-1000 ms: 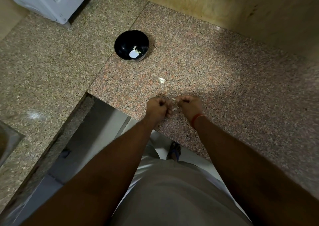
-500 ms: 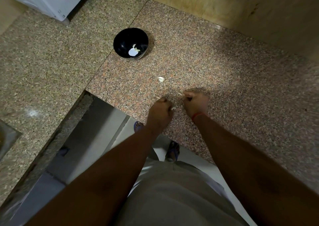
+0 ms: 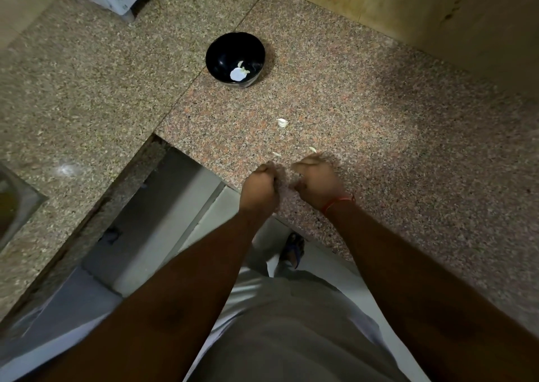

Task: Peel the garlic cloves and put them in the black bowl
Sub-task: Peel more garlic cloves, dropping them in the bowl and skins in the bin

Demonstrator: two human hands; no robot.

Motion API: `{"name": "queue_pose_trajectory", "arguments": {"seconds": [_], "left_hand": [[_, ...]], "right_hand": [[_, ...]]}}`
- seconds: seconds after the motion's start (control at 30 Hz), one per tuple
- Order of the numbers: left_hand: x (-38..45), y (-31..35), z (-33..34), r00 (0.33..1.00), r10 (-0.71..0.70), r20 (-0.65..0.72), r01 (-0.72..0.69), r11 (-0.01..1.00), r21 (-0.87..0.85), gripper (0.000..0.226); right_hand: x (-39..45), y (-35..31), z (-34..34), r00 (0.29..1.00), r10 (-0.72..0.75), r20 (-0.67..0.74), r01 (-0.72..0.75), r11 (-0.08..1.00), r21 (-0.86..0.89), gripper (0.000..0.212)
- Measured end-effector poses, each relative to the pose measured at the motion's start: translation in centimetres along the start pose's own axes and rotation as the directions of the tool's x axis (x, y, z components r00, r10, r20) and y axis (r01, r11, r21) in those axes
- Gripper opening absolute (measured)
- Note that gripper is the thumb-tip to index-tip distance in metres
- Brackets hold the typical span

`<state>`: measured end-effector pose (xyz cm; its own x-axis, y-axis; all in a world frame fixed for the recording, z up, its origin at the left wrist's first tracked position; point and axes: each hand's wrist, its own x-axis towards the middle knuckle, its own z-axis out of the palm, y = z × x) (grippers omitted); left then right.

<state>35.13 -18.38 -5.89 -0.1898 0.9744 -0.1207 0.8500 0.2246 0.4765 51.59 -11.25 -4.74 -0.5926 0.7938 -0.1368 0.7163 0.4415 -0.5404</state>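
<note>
Both my hands, left [image 3: 259,181] and right [image 3: 316,178], sit curled on the worktop [image 3: 379,136] well short of the bowl [image 3: 235,57]; whether the fingers hold anything, I cannot tell.

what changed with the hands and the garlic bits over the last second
The left hand and right hand, pressed together a second ago, have drawn apart, both with fingers curled; what they hold is hidden. Two pale scraps now lie on the counter just beyond the hands where none showed before. The black bowl with its peeled cloves and the loose piece of garlic on the counter look unmoved; their shift in the picture seems to be head movement.
</note>
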Motion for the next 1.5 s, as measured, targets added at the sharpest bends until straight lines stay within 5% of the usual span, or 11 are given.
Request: {"name": "queue_pose_trajectory", "arguments": {"seconds": [0.27,0.4,0.47,0.5,0.6,0.67,0.83,0.93,1.1,1.27,1.5], "left_hand": [[-1.2,-0.3,0.7,1.0,0.02,-0.002,-0.02,1.0,-0.002,0.018],[-2.2,0.1,0.9,0.999,0.035,-0.016,-0.036,0.999,-0.031,0.021],[-2.5,0.0,0.9,0.999,0.045,-0.024,-0.045,0.999,-0.026,0.016],[-2.7,0.0,0.9,0.999,0.048,-0.019,-0.048,0.999,-0.025,0.015],[-3.6,-0.1,0.6,0.997,0.076,-0.021,-0.076,0.996,-0.034,0.013],[-4.4,-0.1,0.1,0.996,0.085,0.003,-0.085,0.996,-0.033,0.011],[-8.8,-3.0,0.4,0.981,-0.19,-0.028,0.177,0.954,-0.241,0.015],[-13.8,-6.7,0.2,0.893,-0.443,-0.082,0.345,0.789,-0.509,0.02],[-23.7,-14.6,-1.0,0.669,-0.737,-0.097,0.414,0.479,-0.774,0.028],[-33.9,-22.2,-2.2,0.401,-0.915,-0.04,0.346,0.192,-0.918,0.024],[-44.9,-31.6,-0.4,0.095,-0.991,0.09,0.153,-0.075,-0.985,0.029]], "right_hand": [[-2.5,1.3,-0.8,0.984,-0.147,0.104,0.157,0.983,-0.095,0.042],[-4.4,0.8,0.7,0.988,-0.155,-0.025,0.15,0.981,-0.121,0.02],[-5.2,0.5,1.7,0.987,-0.15,-0.062,0.14,0.98,-0.14,0.055],[-5.5,0.3,2.0,0.989,-0.115,-0.091,0.104,0.987,-0.12,0.059],[-6.2,-1.0,2.7,0.985,0.037,-0.169,-0.056,0.992,-0.112,0.026],[-6.3,-2.1,3.6,0.963,0.176,-0.203,-0.199,0.975,-0.1,0.029],[-6.9,-7.3,7.8,0.902,0.407,-0.147,-0.346,0.882,0.319,0.029],[-8.1,-12.3,10.8,0.86,0.509,0.031,-0.402,0.641,0.654,0.022],[-9.9,-20.2,16.7,0.872,0.379,0.311,-0.452,0.375,0.81,0.025],[-11.2,-29.3,24.4,0.844,0.15,0.514,-0.526,0.413,0.743,0.024],[-13.5,-38.7,39.0,0.704,-0.015,0.71,-0.578,0.569,0.585,0.025]]}}
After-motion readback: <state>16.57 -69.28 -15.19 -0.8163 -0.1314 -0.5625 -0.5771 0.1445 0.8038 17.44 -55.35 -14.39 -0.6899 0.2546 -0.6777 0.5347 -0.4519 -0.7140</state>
